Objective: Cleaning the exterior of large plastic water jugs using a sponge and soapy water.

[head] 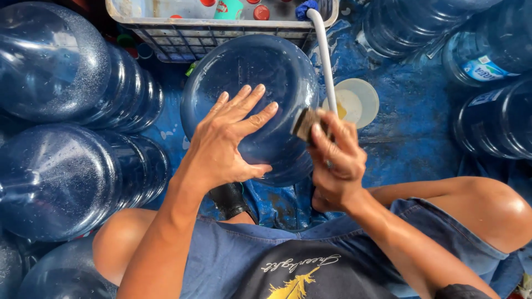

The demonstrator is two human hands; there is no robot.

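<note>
- On the blue tarp floor, between the person's knees, the big blue water jug (249,99) lies bottom-up toward us.
- Left hand (224,144): fingers spread flat against the jug, steadying it.
- Right hand (338,160): fingers clamped on a scrub pad (306,123) at the jug's right side, beside the white hose (327,61).
- Risk, I'd say: the wet jug rolling away under pressure.
- Stacked jugs (61,177) crowd the left and right; the crate (221,30) blocks the far side.

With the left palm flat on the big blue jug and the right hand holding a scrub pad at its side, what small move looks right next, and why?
Probably a short stroke of the scrub pad across the jug wall. The right hand already presses the pad against the jug's right side, while the left hand lies spread on it, bracing it. The white hose runs just beside the pad.
</note>
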